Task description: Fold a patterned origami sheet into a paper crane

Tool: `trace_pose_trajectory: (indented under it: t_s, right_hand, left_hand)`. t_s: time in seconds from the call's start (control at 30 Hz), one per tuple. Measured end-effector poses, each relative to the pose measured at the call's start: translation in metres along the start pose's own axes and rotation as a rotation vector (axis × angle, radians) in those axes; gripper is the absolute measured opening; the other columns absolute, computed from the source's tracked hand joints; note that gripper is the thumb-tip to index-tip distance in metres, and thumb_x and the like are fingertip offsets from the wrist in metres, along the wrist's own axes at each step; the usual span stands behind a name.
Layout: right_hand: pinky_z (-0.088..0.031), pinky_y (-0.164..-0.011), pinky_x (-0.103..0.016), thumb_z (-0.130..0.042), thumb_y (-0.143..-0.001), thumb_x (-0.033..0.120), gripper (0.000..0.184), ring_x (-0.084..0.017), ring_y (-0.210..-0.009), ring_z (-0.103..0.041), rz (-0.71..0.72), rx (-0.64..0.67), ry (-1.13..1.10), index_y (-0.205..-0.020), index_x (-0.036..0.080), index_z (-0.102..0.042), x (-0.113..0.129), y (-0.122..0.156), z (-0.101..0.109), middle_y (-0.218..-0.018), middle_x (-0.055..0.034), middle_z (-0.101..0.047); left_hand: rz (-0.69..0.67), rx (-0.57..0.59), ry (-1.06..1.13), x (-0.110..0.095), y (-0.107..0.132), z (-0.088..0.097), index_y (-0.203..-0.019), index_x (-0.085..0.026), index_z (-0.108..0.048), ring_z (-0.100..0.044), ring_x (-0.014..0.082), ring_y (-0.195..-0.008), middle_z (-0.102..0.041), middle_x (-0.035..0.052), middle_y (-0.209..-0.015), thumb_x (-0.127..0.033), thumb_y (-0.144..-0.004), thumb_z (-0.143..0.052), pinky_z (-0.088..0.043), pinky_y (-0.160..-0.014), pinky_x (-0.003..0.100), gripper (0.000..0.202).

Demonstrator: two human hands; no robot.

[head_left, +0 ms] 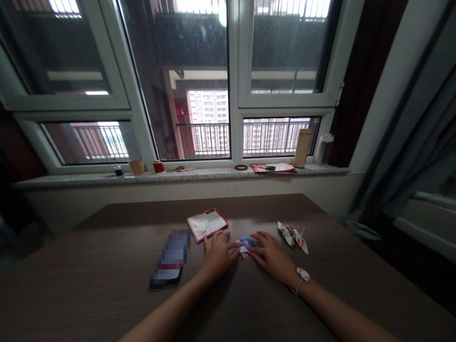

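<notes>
A small piece of folded paper [245, 245], blue, white and pinkish, lies on the brown table between my hands. My left hand [220, 254] rests at its left side with fingers spread, the tip nearest the paper touching its edge. From the right, my right hand [271, 255] reaches in with its fingers stretched out, fingertips at the paper's right edge. Partly covered by the fingers, the paper's exact folds are hard to make out. Right of my right hand sits a folded paper figure [292, 236], white with coloured print and pointed ends.
A stack of printed paper sheets [207, 224] lies behind my left hand. A phone [171, 259], its screen blurred, is to the left. Along the window sill [213, 175] stand a paper cup [136, 166], a tan bottle [302, 148] and scissors [270, 167] on papers.
</notes>
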State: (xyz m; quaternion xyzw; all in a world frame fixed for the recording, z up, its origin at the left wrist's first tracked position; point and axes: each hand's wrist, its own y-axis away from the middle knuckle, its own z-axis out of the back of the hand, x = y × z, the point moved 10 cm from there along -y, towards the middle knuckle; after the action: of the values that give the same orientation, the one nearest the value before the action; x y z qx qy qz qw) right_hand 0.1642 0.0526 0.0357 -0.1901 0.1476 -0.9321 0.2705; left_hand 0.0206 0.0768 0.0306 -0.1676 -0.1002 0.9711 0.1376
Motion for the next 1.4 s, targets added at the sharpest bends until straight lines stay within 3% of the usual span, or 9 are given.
trace_pose_trajectory:
  t_s: [0.23,0.43,0.6,0.97,1.4]
  right_hand:
    - [-0.035,-0.106,-0.04,-0.055,-0.091,0.032,0.022,-0.024,-0.123,-0.046,-0.093,-0.058,-0.061,-0.093,0.025,-0.076,-0.011,-0.002,0.007,-0.122,-0.007,-0.061]
    - [-0.039,-0.099,-0.033,-0.061,-0.087,0.03,0.015,-0.021,-0.113,-0.052,-0.097,-0.091,-0.136,-0.081,0.022,-0.072,-0.013,-0.003,0.01,-0.112,-0.0072,-0.062]
    - [-0.038,-0.099,-0.033,-0.063,-0.086,0.03,0.011,-0.02,-0.113,-0.052,-0.131,-0.078,-0.179,-0.088,0.024,-0.072,-0.016,-0.005,0.008,-0.114,-0.0062,-0.06]
    - [-0.035,-0.105,-0.038,-0.06,-0.089,0.035,0.023,-0.023,-0.121,-0.044,-0.098,-0.042,-0.16,-0.109,0.035,-0.071,-0.011,-0.005,0.003,-0.123,-0.0069,-0.054]
    - [-0.033,-0.104,-0.04,-0.063,-0.086,0.04,0.02,-0.026,-0.12,-0.043,-0.126,-0.028,-0.143,-0.103,0.037,-0.073,-0.014,-0.008,0.0,-0.12,-0.0053,-0.056]
  left_hand:
    - [-0.019,-0.007,-0.009,-0.003,0.001,0.001,-0.102,-0.041,-0.072,-0.036,0.0315,-0.132,-0.052,0.0021,-0.138,-0.041,-0.086,-0.061,-0.008,-0.108,0.068,0.019]
    - [-0.118,-0.039,0.019,-0.009,0.0,-0.002,-0.09,-0.036,-0.075,-0.036,0.031,-0.131,-0.054,0.0014,-0.135,-0.041,-0.082,-0.068,-0.005,-0.109,0.068,0.013]
    - [-0.108,-0.031,0.026,-0.007,0.0,-0.004,-0.097,-0.038,-0.073,-0.037,0.0306,-0.131,-0.053,0.0009,-0.136,-0.04,-0.079,-0.071,-0.003,-0.108,0.07,0.018]
    - [-0.117,-0.017,-0.084,-0.011,0.004,0.0,-0.11,-0.048,-0.067,-0.032,0.0342,-0.135,-0.047,-0.0002,-0.144,-0.053,-0.083,-0.062,0.002,-0.105,0.074,0.028]
    - [-0.071,0.017,-0.118,-0.006,0.003,0.003,-0.115,-0.051,-0.063,-0.031,0.0361,-0.136,-0.047,0.0008,-0.145,-0.062,-0.081,-0.059,0.001,-0.103,0.075,0.036]
